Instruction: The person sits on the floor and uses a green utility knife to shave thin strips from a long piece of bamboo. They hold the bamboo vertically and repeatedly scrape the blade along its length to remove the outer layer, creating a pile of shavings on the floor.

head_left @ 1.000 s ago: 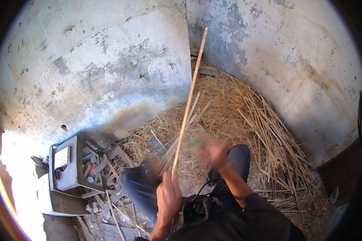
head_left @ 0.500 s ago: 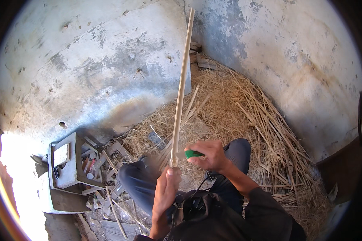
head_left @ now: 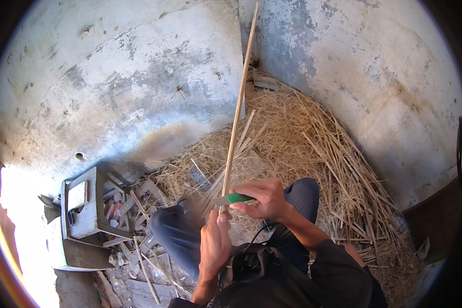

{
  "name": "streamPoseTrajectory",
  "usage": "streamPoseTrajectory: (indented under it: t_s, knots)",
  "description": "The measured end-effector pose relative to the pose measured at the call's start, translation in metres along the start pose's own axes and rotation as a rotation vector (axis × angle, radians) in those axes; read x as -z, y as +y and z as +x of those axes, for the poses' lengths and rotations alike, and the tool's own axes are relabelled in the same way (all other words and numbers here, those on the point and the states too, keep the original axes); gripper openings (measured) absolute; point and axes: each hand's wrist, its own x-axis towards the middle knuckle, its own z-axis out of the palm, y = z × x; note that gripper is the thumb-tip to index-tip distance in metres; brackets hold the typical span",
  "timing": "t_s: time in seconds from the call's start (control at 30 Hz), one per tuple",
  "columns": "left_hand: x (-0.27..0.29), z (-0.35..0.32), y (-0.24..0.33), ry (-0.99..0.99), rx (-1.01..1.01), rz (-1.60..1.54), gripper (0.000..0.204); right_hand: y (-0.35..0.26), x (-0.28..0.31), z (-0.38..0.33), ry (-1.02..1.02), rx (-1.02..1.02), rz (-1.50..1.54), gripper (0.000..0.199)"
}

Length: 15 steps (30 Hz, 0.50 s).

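A long, thin strip that looks like split bamboo (head_left: 238, 110) rises from my lap and leans slightly right toward the far wall corner. Around its lower end my left hand (head_left: 215, 241) is closed. Just above that grip, my right hand (head_left: 264, 197) is wrapped round the green handle of a knife (head_left: 239, 198). The knife's short, wide blade points left and lies across the strip, close to my left fingers. Whether the edge has cut into the strip cannot be seen.
Shavings (head_left: 287, 133) heap up between my knees and the walls. More long strips (head_left: 344, 169) lie along the right. At left stands a worn box-like wooden frame (head_left: 87, 220) with scraps inside. A peeling wall (head_left: 128, 77) curves behind. Loose sticks (head_left: 146, 269) lie near my left knee (head_left: 174, 233).
The strip has turned in my left hand, showing a narrower side, and its top has shifted right. My right hand has moved slightly left, bringing the blade across the strip.
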Motion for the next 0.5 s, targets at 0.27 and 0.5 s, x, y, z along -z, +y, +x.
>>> streamPoseTrajectory:
  t_s: [0.27, 0.5]
  knots:
    - [0.001, -0.003, -0.004, -0.042, 0.044, -0.006, 0.028, 0.014, 0.001, 0.002, 0.064, 0.132, -0.138, 0.033]
    - [0.000, -0.005, -0.007, -0.057, 0.041, -0.006, 0.031, 0.012, 0.008, -0.003, 0.034, 0.104, -0.223, 0.034]
